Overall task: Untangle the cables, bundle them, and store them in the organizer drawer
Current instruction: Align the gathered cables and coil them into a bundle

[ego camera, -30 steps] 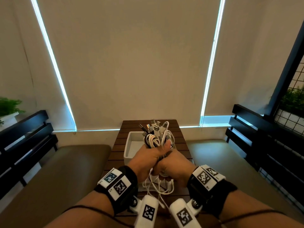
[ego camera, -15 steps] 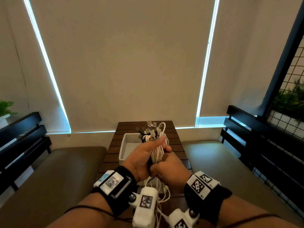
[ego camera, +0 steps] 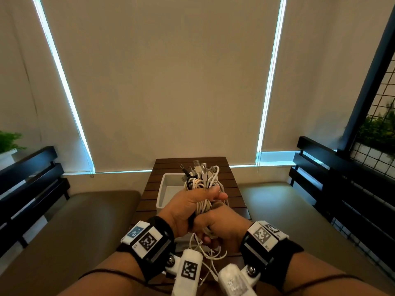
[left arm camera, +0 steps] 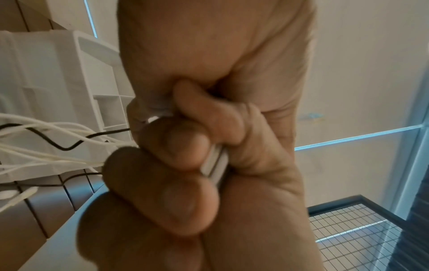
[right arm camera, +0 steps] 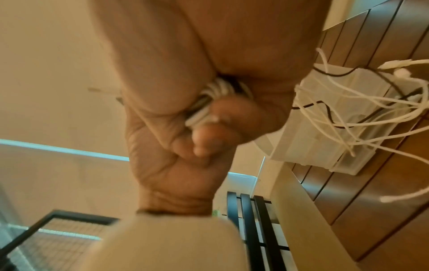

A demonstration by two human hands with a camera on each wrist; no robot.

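A bundle of white cables with one black cable (ego camera: 202, 181) stands upright above the table, its USB plugs pointing up. My left hand (ego camera: 196, 201) grips the bundle around its upper part, thumb across the front. My right hand (ego camera: 215, 227) grips the same bundle just below, fingers curled round the strands (right arm camera: 204, 117). Loose cable ends (ego camera: 210, 255) hang beneath both hands; in the wrist views they trail (left arm camera: 46, 139) over the white organizer drawer (ego camera: 166, 189), which sits open on the slatted wooden table (ego camera: 233, 182).
Cushioned bench seats (ego camera: 85, 221) flank the narrow table on both sides. Black slatted backrests (ego camera: 32, 184) stand left and right. A wire grid panel (ego camera: 380, 124) with plants rises at the right, and closed blinds fill the wall ahead.
Both hands have stayed on the bundle and shifted slightly toward me. My left thumb has moved across the front of the cables, and the grip looks tighter.
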